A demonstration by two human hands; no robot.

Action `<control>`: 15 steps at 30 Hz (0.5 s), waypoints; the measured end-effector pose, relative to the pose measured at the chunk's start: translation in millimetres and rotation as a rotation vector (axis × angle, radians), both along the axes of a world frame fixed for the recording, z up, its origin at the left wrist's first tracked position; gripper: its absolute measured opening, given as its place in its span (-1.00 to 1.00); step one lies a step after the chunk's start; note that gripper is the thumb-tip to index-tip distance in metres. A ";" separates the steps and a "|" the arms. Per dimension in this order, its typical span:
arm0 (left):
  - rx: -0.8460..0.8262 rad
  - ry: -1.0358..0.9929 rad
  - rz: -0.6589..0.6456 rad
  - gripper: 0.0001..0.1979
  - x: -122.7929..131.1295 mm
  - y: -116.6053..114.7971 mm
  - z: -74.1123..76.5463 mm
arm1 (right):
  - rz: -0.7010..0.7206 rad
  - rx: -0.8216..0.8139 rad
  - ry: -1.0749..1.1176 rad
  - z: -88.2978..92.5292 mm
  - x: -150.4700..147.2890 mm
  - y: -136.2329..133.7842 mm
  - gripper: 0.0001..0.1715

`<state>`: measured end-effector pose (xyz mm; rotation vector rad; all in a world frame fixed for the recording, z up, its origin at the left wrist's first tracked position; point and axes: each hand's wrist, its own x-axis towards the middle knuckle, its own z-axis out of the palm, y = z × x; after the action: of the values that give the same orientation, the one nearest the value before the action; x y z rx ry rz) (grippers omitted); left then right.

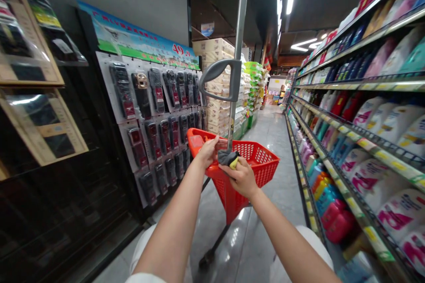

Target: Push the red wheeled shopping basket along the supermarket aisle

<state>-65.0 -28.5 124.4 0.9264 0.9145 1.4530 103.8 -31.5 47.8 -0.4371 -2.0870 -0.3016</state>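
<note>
In front of me stands a red plastic shopping cart (265, 171) with latticed sides. A metal pole (239, 22) rises from it, with a grey loop handle (217, 68) partway up. My left hand (208, 151) is closed at the cart's near rim, beside the foot of the pole; some of its fingers are hidden. A bunched grey cloth with a yellow side (227, 157) is pinched in my right hand (244, 177), against the near rim and close to the pole.
Shelves of bottles (372, 141) line the right side. Packaged belts (154, 93) hang on a display panel to the left, near boxed goods (43, 119). Stacked paper packs (215, 84) stand beyond the cart. A grey tiled floor (262, 132) runs down the aisle.
</note>
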 end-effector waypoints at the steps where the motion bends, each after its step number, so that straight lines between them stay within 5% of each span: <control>1: -0.008 0.002 -0.013 -0.67 0.4 -0.6 0.6 | 0.012 -0.029 0.009 -13.2 1.6 -1.9 -0.40; 7: -0.013 0.029 -0.066 -0.65 5.3 -8.2 6.1 | -0.084 -0.305 0.419 -72.8 -13.1 -17.2 -0.30; 10: 0.000 0.058 -0.046 -0.58 7.4 -12.4 9.0 | -0.178 -0.470 0.642 -79.6 -33.0 -32.3 -0.21; 15: 0.049 0.154 -0.076 -0.58 5.7 -15.6 9.6 | -0.027 -0.444 0.488 -81.4 -42.9 -41.4 -0.28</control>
<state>-59.3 -44.1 134.0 1.1099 0.9497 1.3588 60.9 -72.9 -33.6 -0.7229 -1.6557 0.2438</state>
